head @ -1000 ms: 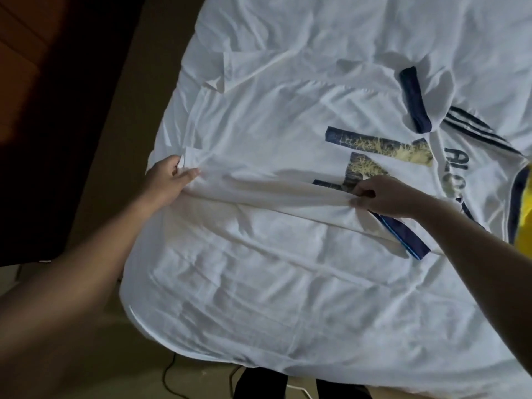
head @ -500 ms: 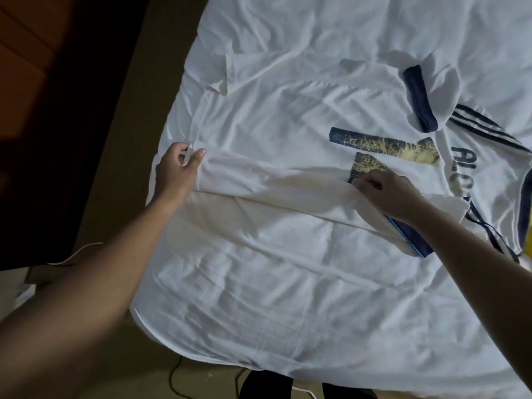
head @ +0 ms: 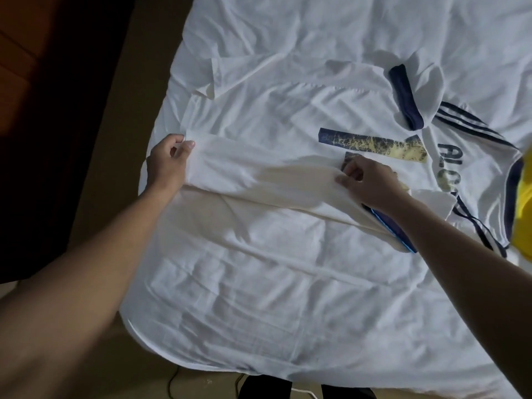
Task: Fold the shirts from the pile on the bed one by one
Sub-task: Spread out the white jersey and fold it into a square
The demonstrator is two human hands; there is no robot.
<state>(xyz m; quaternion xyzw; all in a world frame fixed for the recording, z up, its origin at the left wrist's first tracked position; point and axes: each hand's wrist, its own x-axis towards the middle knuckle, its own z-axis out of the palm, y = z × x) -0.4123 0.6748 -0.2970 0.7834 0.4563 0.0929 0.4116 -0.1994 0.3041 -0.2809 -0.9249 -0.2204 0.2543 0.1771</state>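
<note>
White shirt [head: 273, 110] lay spread across the bed [head: 259, 298], side fold under way! Left hand [head: 168, 164] pinched the flap's left corner, right hand [head: 371, 182] pinched its edge beside the number. Next, likely: lay the flap down flat and even.

A white shirt [head: 273, 116] with navy trim lies spread on the bed [head: 288, 298] at mid-frame. The left hand [head: 167, 165] pinches its folded edge at centre left; the right hand [head: 371, 182] pinches it near the printed number [head: 374, 144]. Yellow fabric [head: 525, 203] shows at the right edge.
</note>
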